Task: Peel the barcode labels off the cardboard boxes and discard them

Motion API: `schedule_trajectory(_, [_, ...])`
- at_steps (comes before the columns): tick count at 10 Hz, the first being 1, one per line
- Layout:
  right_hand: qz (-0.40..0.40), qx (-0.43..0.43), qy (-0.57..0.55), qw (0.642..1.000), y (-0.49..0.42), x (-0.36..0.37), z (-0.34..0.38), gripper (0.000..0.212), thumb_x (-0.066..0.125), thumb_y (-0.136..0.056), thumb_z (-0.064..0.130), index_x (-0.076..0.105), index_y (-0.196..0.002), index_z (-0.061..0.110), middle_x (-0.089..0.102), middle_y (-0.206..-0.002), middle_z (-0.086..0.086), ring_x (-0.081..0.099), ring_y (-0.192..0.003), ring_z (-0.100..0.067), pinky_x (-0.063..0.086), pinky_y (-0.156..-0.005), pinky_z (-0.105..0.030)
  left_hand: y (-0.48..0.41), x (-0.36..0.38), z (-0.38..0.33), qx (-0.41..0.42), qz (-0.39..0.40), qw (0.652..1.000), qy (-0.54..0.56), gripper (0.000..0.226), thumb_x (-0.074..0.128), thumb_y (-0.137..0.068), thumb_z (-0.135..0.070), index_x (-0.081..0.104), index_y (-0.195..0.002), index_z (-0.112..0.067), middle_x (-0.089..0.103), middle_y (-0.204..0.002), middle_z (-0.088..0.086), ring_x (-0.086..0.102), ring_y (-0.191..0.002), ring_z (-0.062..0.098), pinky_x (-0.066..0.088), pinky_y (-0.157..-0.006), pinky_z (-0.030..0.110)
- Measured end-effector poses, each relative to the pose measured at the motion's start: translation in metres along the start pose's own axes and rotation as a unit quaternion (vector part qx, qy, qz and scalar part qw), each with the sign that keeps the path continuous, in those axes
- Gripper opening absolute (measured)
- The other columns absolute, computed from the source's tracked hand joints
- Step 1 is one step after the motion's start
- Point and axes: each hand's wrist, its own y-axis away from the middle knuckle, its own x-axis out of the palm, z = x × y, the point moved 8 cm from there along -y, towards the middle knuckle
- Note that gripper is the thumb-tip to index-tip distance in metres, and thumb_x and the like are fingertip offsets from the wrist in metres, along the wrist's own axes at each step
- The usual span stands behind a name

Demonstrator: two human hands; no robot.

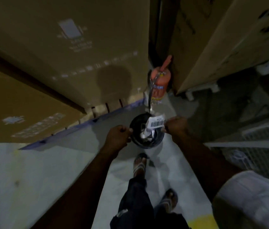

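Right hand (175,127) pinches the barcode label (156,123) by its right end and holds it just over the black bin (148,144), where white crumpled scraps (144,135) lie inside. Left hand (118,136) is curled at the bin's left rim, and I can't tell whether it grips anything. Beyond the bin stands a red fire extinguisher (159,83), and tall cardboard boxes (64,55) flank the aisle on both sides.

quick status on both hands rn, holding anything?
Left hand: fingers curled, nothing visible in it.
Right hand: pinching a barcode label by its edge, above the black bin.
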Motion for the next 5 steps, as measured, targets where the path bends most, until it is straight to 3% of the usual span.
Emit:
schedule_trajectory(1, [-0.013, 0.014, 0.022, 1.000, -0.028, 0.021, -0.018, 0.011, 0.065, -0.079, 0.008, 0.063, -0.071, 0.016, 0.071, -0.094, -0.015, 0.070, -0.095, -0.034, 0.060, -0.081, -0.041, -0.030, 0.022, -0.006, 0.015, 0.031, 0.999, -0.036, 0.021, 0.064, -0.095, -0.023, 0.063, -0.076, -0.013, 0.071, -0.095, 0.025, 0.063, -0.074, 0.024, 0.048, -0.067, 0.032])
schedule_trajectory(2, [-0.028, 0.038, 0.042, 0.998, -0.041, 0.028, -0.033, 0.020, 0.060, -0.091, 0.018, 0.069, -0.108, 0.009, 0.065, -0.121, -0.013, 0.064, -0.112, -0.030, 0.053, -0.089, -0.031, -0.051, 0.038, -0.010, 0.026, 0.053, 0.996, -0.066, 0.026, 0.064, -0.093, -0.025, 0.061, -0.071, -0.013, 0.066, -0.083, 0.026, 0.061, -0.074, 0.024, 0.046, -0.067, 0.031])
schedule_trajectory(3, [0.017, 0.062, -0.002, 0.998, -0.046, 0.040, -0.045, 0.027, 0.056, -0.091, 0.003, 0.066, -0.115, 0.002, 0.068, -0.116, -0.017, 0.069, -0.098, -0.029, 0.059, -0.085, -0.037, -0.065, 0.047, -0.011, 0.032, 0.066, 0.994, -0.081, 0.025, 0.063, -0.094, -0.024, 0.060, -0.073, -0.011, 0.059, -0.075, 0.017, 0.058, -0.071, 0.022, 0.044, -0.065, 0.030])
schedule_trajectory(4, [0.062, 0.063, -0.024, 0.996, -0.036, 0.043, -0.047, 0.020, 0.055, -0.089, -0.003, 0.067, -0.095, 0.012, 0.068, -0.101, -0.016, 0.067, -0.081, -0.023, 0.062, -0.078, -0.039, -0.066, 0.048, -0.015, 0.027, 0.066, 0.994, -0.088, 0.030, 0.062, -0.095, -0.023, 0.062, -0.066, -0.015, 0.065, -0.076, 0.013, 0.062, -0.070, 0.021, 0.047, -0.064, 0.030])
schedule_trajectory(5, [0.070, 0.034, -0.030, 0.997, -0.020, 0.035, -0.040, 0.025, 0.057, -0.089, -0.001, 0.060, -0.079, 0.021, 0.064, -0.086, -0.008, 0.064, -0.077, -0.024, 0.059, -0.080, -0.043, -0.061, 0.043, -0.026, 0.035, 0.058, 0.994, -0.085, 0.028, 0.062, -0.095, -0.022, 0.061, -0.068, -0.017, 0.064, -0.072, 0.007, 0.061, -0.065, 0.017, 0.046, -0.058, 0.024])
